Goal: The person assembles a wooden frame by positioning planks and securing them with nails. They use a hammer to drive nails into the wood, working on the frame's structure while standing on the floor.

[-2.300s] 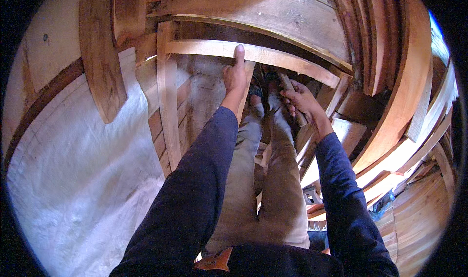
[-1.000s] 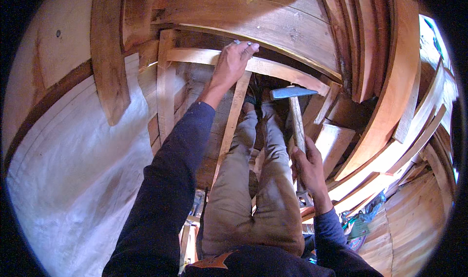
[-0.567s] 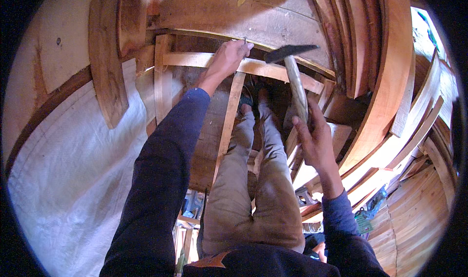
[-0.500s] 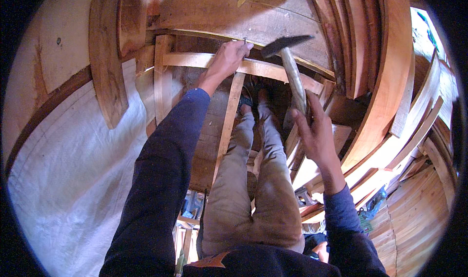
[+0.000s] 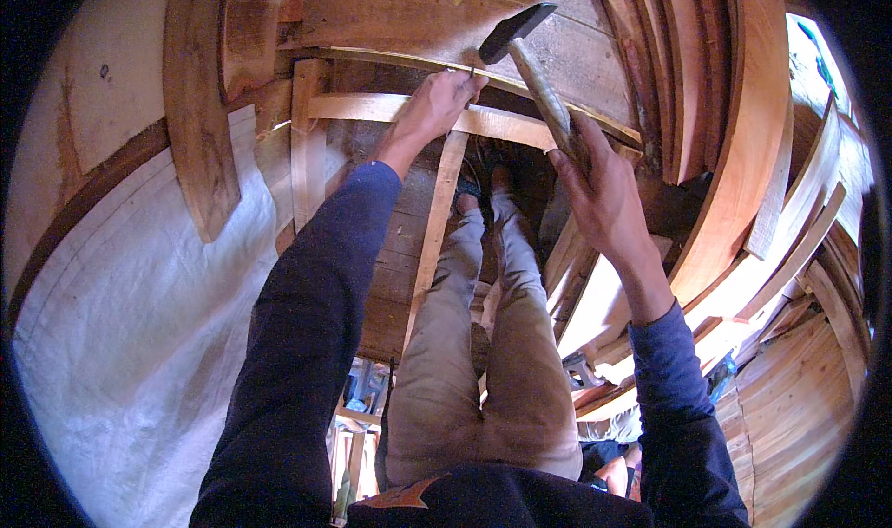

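Note:
My right hand (image 5: 602, 189) is closed round the pale wooden handle of a hammer (image 5: 542, 90). Its dark metal head is raised just above and right of my left fingertips, close to a thin upright nail (image 5: 473, 69). With my left hand (image 5: 435, 108) I pinch that nail at the edge of the wooden planking (image 5: 400, 19). Below the left hand runs a light wooden crosspiece (image 5: 358, 107), joined by a narrow lengthwise batten (image 5: 434, 240). Where the nail's tip meets the wood is hidden by my fingers.
Curved timber ribs (image 5: 734, 129) rise on the right. A white sheet (image 5: 139, 314) covers the left side, beneath a hanging board (image 5: 197, 110). My legs (image 5: 465, 370) reach down through the frame. Another person (image 5: 613, 472) shows partly at the bottom.
The hammer has gone up and a little left, its head now nearer my left fingertips. My right hand rose with it. The left hand stays almost in place on the nail.

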The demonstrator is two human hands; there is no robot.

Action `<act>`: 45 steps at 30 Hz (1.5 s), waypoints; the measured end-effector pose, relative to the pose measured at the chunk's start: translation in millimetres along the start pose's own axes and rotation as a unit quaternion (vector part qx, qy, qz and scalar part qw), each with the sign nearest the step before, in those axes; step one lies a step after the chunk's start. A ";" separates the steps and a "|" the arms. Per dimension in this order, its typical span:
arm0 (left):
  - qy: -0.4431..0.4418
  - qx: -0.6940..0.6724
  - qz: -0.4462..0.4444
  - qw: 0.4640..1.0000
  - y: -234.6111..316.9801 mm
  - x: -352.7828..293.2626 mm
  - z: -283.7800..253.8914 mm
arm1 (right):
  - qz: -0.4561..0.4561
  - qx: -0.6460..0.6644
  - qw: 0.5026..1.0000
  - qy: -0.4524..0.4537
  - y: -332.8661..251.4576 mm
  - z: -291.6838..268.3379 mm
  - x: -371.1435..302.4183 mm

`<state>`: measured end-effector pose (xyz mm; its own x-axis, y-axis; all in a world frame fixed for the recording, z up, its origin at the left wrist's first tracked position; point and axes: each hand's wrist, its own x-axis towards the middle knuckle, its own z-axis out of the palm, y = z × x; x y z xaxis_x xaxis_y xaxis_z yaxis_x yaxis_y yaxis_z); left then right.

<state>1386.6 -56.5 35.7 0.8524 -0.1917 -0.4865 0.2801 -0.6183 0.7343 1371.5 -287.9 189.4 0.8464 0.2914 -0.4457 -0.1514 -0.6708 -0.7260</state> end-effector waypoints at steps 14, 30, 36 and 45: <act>-0.008 0.072 -0.015 0.997 4.0 -8.1 3.3 | 0.038 -0.009 0.999 -0.012 -1.9 1.2 0.0; -0.031 0.033 -0.015 0.999 5.2 -6.3 0.3 | -0.006 -0.018 1.000 -0.003 5.1 6.1 2.4; -0.004 0.036 0.009 0.999 -2.6 -9.4 0.6 | 0.026 -0.040 0.999 -0.018 -8.4 1.4 6.3; -0.022 0.055 0.000 0.998 0.5 -8.3 1.5 | 0.008 -0.106 0.991 -0.082 -10.0 -17.6 17.1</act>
<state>1379.0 -56.4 39.4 0.8309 -0.2234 -0.5096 0.2290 -0.6974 0.6791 1396.5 -288.2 198.3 0.7475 0.3748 -0.5484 -0.0393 -0.7991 -0.5998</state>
